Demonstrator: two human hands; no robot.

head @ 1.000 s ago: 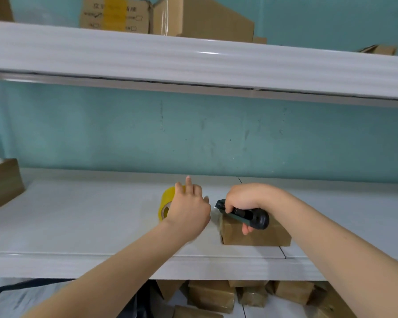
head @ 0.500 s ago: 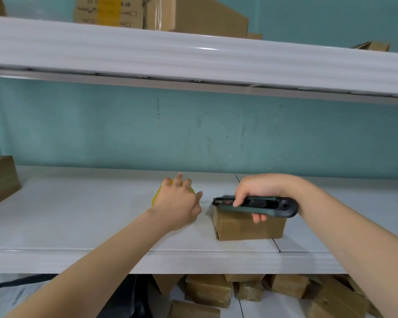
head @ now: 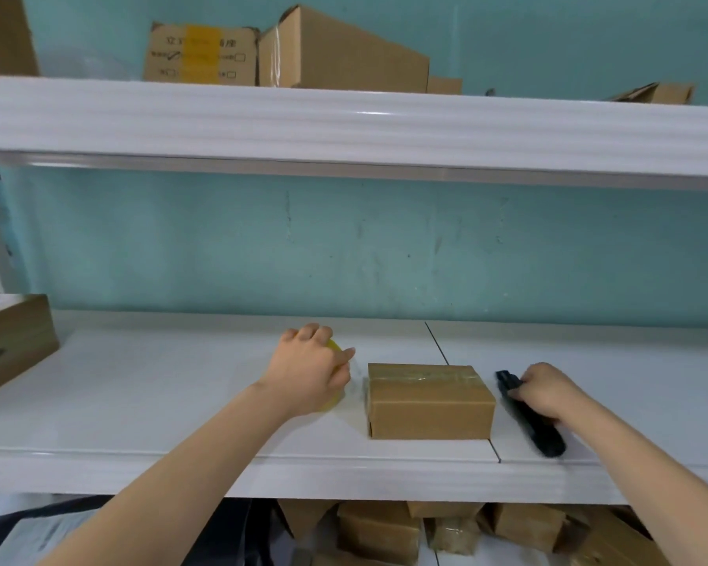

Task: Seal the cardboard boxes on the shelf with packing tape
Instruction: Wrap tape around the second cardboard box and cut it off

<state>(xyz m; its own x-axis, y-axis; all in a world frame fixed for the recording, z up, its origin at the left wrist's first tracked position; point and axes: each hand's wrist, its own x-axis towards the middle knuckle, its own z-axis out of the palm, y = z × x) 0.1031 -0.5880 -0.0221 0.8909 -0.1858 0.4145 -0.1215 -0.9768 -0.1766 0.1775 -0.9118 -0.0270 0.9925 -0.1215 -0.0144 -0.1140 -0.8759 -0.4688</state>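
Observation:
A small cardboard box point(head: 430, 406) sits on the white shelf point(head: 160, 386), with clear tape across its top. Left of it, my left hand point(head: 309, 367) grips a yellow roll of packing tape point(head: 336, 396), which is mostly hidden under the hand. To the right of the box, my right hand point(head: 548, 390) holds a black utility knife point(head: 536, 426) that lies low on the shelf surface, its length pointing toward the front edge.
A larger brown box point(head: 13, 345) stands at the shelf's left end. The upper shelf point(head: 344, 124) carries several cardboard boxes point(head: 287, 55). Several small taped boxes point(head: 446, 529) are piled below the shelf. A teal wall backs the shelf.
My right hand has carried the knife off the top of the box and down to the shelf at its right. My left hand stays on the tape roll.

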